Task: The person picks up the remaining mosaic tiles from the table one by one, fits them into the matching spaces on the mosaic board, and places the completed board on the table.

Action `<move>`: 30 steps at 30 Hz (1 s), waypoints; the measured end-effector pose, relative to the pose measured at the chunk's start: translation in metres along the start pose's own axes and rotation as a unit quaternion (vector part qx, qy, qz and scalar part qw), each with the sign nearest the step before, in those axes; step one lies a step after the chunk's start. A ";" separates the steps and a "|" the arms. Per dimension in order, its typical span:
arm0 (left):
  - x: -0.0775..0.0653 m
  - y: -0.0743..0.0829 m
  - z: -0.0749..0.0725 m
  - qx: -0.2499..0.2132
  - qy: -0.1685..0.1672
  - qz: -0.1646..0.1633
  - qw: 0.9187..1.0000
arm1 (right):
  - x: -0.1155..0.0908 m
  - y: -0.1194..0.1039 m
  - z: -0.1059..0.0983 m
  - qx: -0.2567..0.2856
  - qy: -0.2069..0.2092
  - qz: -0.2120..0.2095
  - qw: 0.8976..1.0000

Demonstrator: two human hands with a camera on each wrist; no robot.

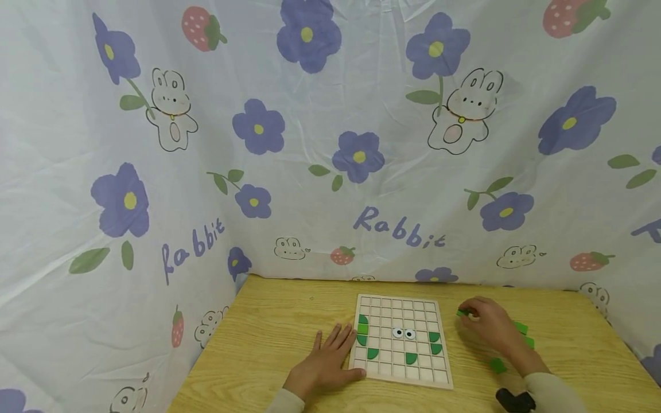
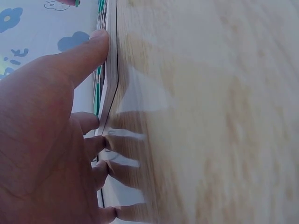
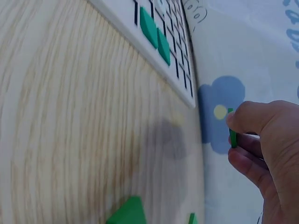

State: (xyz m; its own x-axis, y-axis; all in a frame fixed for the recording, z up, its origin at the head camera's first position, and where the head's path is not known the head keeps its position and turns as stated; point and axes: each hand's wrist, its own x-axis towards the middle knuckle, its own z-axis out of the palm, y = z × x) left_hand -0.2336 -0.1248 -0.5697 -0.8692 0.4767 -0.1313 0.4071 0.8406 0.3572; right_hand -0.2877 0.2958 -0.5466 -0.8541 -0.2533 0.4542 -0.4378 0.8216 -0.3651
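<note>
A pale square grid board (image 1: 380, 312) lies on the wooden table, with several dark green quarter-round tiles (image 1: 373, 354) in its cells. One light green square tile (image 1: 363, 328) sits along its left side, and a pair of googly eyes (image 1: 404, 333) near the middle. Fingers spread, my left hand (image 1: 327, 361) rests beside the board, its thumb and fingertips at the left edge. Beyond the board's right side, my right hand (image 1: 488, 327) pinches a small green tile (image 3: 233, 135) between thumb and fingers, raised above the table. The fingers hide most of that tile's shape.
Loose green tiles lie right of the board, one (image 1: 498, 365) nearer the front and others (image 1: 520, 327) partly behind the right forearm. A black object (image 1: 516, 401) shows beside the right sleeve. A printed curtain (image 1: 310, 189) hangs along the back and sides of the table (image 1: 268, 321).
</note>
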 end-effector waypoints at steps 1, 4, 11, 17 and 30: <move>0.000 0.000 0.000 0.000 -0.001 0.000 1.000 | 0.001 -0.002 0.000 -0.002 0.003 -0.004 1.000; 0.000 0.000 0.000 0.002 0.000 0.000 1.000 | 0.003 -0.008 0.001 -0.005 0.006 -0.016 1.000; -0.001 0.001 -0.002 -0.001 0.001 -0.001 1.000 | 0.011 -0.024 0.003 0.002 0.005 -0.044 0.999; -0.002 0.000 -0.001 0.006 0.002 -0.001 1.000 | 0.020 -0.043 0.008 0.023 0.017 -0.076 0.997; -0.002 0.002 -0.002 0.001 0.000 0.004 1.000 | 0.037 -0.077 0.029 0.056 0.055 -0.162 0.984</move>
State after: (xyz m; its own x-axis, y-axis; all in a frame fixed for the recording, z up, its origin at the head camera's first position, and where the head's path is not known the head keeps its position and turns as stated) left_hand -0.2317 -0.1242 -0.5666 -0.8657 0.4839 -0.1278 0.4150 0.8369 0.3569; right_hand -0.2934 0.2083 -0.5255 -0.6316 -0.4305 0.6447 -0.7155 0.6439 -0.2710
